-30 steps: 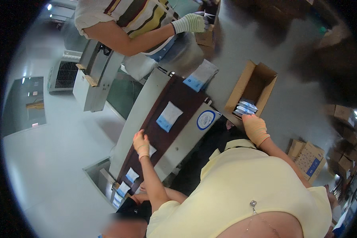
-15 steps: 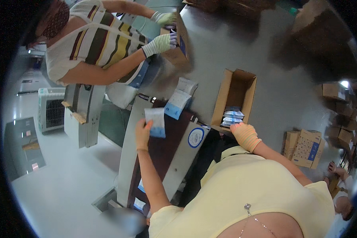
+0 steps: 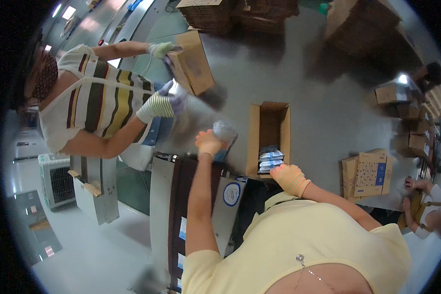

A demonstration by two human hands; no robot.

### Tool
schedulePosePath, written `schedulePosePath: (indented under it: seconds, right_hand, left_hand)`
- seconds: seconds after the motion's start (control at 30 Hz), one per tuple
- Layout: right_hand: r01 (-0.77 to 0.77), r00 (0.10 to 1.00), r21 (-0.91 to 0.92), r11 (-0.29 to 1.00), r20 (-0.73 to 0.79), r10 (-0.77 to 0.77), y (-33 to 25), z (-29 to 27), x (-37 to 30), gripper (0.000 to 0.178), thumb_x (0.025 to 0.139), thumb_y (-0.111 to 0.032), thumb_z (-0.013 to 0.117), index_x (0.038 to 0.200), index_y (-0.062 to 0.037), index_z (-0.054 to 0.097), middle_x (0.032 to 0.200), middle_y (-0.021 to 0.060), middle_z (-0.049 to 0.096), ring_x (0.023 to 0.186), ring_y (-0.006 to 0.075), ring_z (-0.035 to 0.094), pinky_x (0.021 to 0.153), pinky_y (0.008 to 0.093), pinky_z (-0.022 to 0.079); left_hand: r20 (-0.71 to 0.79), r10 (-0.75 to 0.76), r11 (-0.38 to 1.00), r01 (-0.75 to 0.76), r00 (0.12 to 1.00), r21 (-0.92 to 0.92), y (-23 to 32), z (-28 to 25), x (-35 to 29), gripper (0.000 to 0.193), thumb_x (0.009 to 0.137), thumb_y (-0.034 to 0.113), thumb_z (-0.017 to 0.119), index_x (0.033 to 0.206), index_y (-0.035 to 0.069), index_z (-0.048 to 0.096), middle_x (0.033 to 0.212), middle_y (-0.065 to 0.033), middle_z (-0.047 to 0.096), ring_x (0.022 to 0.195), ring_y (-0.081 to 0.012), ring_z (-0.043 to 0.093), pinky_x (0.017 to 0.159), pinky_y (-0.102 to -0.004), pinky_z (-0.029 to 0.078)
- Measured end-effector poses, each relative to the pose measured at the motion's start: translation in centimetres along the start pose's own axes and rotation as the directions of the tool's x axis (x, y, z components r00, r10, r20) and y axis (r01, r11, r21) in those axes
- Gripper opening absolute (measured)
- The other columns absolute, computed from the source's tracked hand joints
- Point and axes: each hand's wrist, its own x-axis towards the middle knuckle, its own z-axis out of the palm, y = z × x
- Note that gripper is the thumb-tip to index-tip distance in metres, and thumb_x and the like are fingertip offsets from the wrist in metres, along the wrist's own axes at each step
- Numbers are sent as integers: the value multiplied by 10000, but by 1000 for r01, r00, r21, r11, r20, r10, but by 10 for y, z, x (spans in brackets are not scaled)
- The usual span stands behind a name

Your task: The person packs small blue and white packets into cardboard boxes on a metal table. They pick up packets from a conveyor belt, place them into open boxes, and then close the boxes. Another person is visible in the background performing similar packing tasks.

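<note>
My left hand (image 3: pixel 209 143), in an orange-fingered glove, is closed on a white and blue packet (image 3: pixel 224 131) past the far end of the conveyor; motion blurs the packet. My right hand (image 3: pixel 290 179), in a striped glove, grips the near edge of an open cardboard box (image 3: pixel 253 137). Several white and blue packets (image 3: pixel 271 160) lie stacked in the box's near end, and its far end shows bare cardboard. More packets (image 3: pixel 183 228) lie spaced along the dark conveyor belt (image 3: pixel 180 196), left of my forearm.
Across at the left, a co-worker's gloved hands (image 3: pixel 157 104) work at a tilted carton (image 3: pixel 193 63). Flattened cartons (image 3: pixel 370 174) lie on the grey table (image 3: pixel 318 127) at the right. Cardboard stacks (image 3: pixel 240 17) stand at the back. Another person (image 3: pixel 428 210) is at far right.
My left hand has moved away and to the right with a packet, off the belt. My right hand stays at the box. The co-worker's carton has shifted left and away; the whole view has turned.
</note>
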Motion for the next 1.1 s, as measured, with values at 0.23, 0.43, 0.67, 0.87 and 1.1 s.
schedulePosePath:
  seconds: [0.23,0.43,0.67,0.87,1.1]
  right_hand:
    - [30,999,21,999,-36,-29,-2,-1,-2,148,803,-109,601,946,-71,600,866,85,636,860,244,629,678,373,541]
    - [0,1000,36,999,16,0,-3,3,3,189,795,-135,615,973,-72,615,895,86,652,885,248,640,699,372,537]
    - [68,998,19,997,13,-69,-8,-6,4,155,824,-136,589,962,-69,613,900,104,674,835,269,672,667,386,553]
    - [-22,994,-16,1000,-109,20,-1,18,6,158,819,-163,575,959,-96,604,852,62,653,830,231,646,646,378,534]
    - [-59,997,-18,998,-58,58,-8,13,8,151,816,-136,574,956,-90,606,864,77,667,831,238,655,650,383,541]
  left_hand:
    - [-184,80,880,-156,980,-449,7,27,-6,553,621,200,826,1076,19,570,994,-205,654,936,-384,627,824,-424,498]
    - [-367,405,-40,-385,837,-922,39,-44,-60,713,581,236,889,1174,56,537,1060,-56,645,986,-190,634,835,-372,540]
    - [-216,329,923,-361,919,-135,80,48,-62,767,499,282,898,1194,322,577,1500,-135,185,1420,-364,56,1101,-603,57]
    - [-269,539,839,-538,798,83,127,-17,-101,677,736,179,689,1353,161,409,1491,-186,200,1397,-404,136,1098,-570,148]
    - [-317,614,779,-620,723,94,162,33,-34,359,859,240,555,1155,38,562,1126,-186,614,1073,-326,580,893,-436,457]
